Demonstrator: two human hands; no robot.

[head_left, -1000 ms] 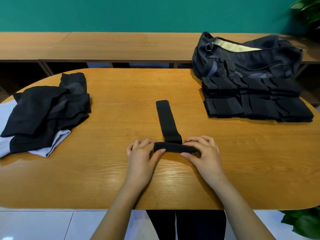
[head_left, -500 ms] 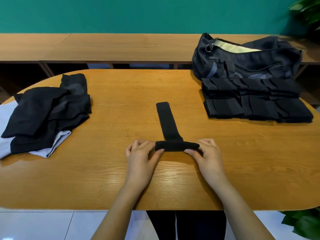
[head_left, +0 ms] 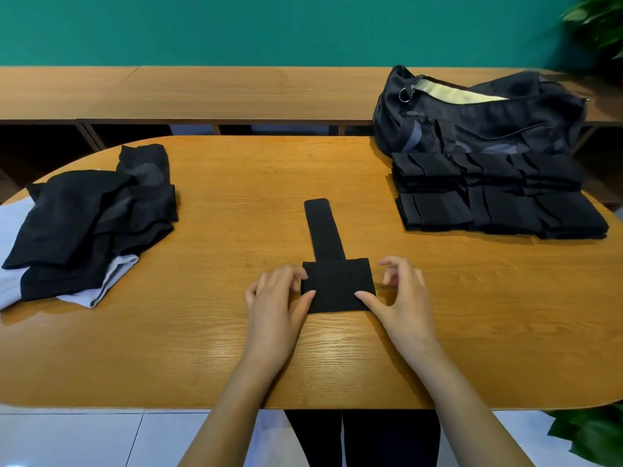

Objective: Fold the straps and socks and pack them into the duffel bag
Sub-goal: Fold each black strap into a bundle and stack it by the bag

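Midway, a long black fabric strap (head_left: 337,284) lay half-folded at frame centre, left hand (head_left: 273,298) and right hand (head_left: 404,298) thumbs pressing its sides, fingers loosely curled; folded black straps (head_left: 499,197) stacked right, dark socks (head_left: 91,214) unfolded left, black duffel bag (head_left: 472,119) seemingly unpacked.

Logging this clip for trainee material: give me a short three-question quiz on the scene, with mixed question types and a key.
1. True or false: the duffel bag is zipped shut.
2. What do the left hand and right hand both touch?
3. Which lies beside the bag? A loose clothes; B folded stack; C nothing.
Key: 1 false; 2 the strap; 3 B.
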